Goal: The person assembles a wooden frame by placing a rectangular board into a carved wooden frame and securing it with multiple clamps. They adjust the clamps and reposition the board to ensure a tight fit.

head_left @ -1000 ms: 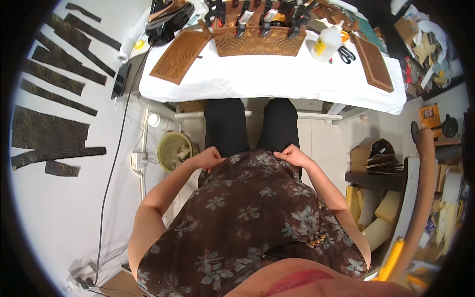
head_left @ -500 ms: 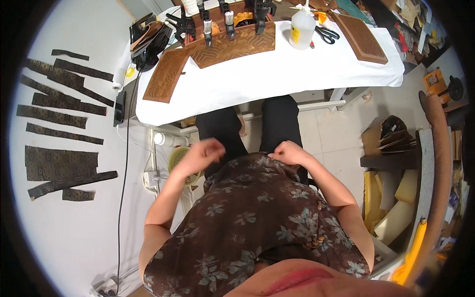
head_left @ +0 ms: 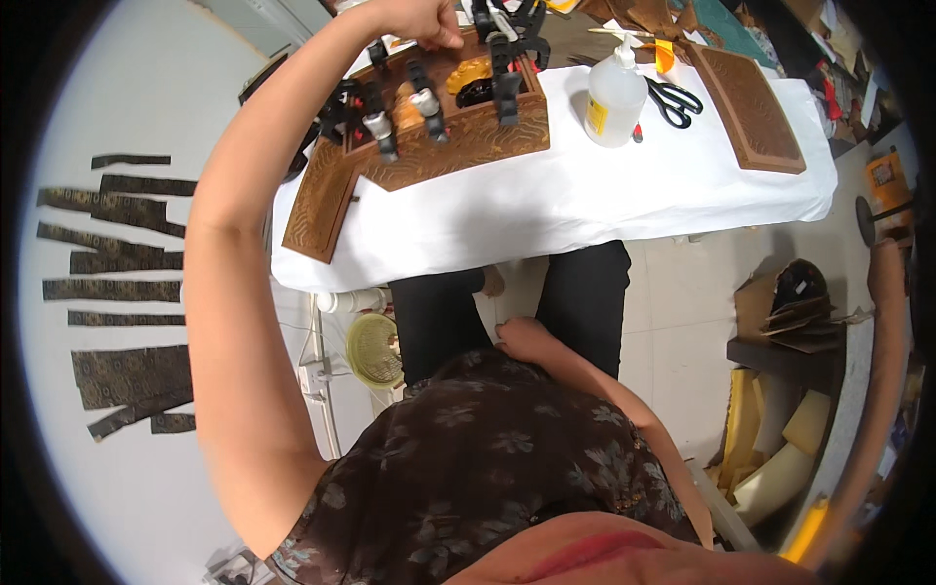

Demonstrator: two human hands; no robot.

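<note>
My left hand (head_left: 421,19) is stretched over the far side of a brown patterned box (head_left: 458,146), its fingers bent downward and closed; what they hold, if anything, is hidden. Several black clamps (head_left: 427,102) grip the box's near wall, and yellow and black items lie inside. A flat brown patterned panel (head_left: 320,210) angles off the box's left end. Low between my thighs, my right hand (head_left: 526,338) rests with its fingers curled in, their undersides out of sight.
On the white-covered table (head_left: 468,219) stand a translucent bottle (head_left: 616,97), black-handled scissors (head_left: 675,100) and a brown panel (head_left: 751,112). Dark patterned strips (head_left: 127,289) lie on the white surface at left. A green basket (head_left: 373,351) is under the table; foam pieces (head_left: 780,429) fill a shelf at right.
My left hand has swung up from my lap to the far side of the box. My right hand has shifted left and slightly down. The view has moved, so the table sits lower.
</note>
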